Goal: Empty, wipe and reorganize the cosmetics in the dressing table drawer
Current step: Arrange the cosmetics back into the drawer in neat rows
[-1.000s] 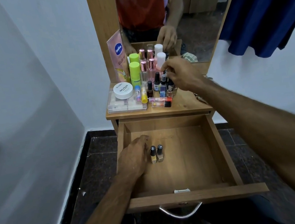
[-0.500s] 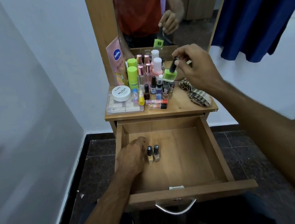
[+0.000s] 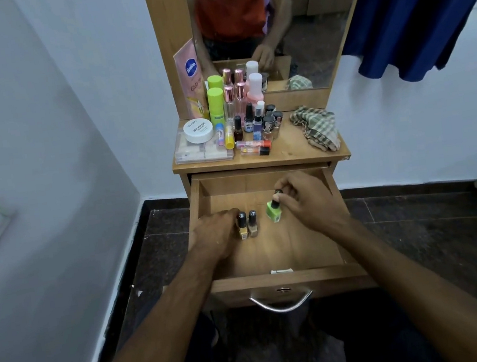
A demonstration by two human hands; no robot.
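The wooden drawer (image 3: 276, 278) is pulled out below the dressing table top (image 3: 293, 151). Two small nail polish bottles, a yellow one (image 3: 242, 229) and a beige one (image 3: 252, 226), stand upright at the drawer's left. My left hand (image 3: 218, 237) rests against the yellow one, fingers curled. My right hand (image 3: 306, 202) pinches the black cap of a green nail polish bottle (image 3: 274, 211), held just right of the two bottles, low over the drawer floor. Several cosmetics (image 3: 256, 118) crowd the table top's left half.
A checked cloth (image 3: 314, 126) lies crumpled on the table top's right. A white jar (image 3: 198, 130) sits on a clear box (image 3: 198, 154). A mirror (image 3: 266, 27) rises behind, white walls stand on both sides, and a blue garment (image 3: 420, 8) hangs at the upper right.
My right hand picked the green nail polish bottle from the table top and carried it down into the drawer, beside the two bottles. My left hand stayed by the yellow bottle.
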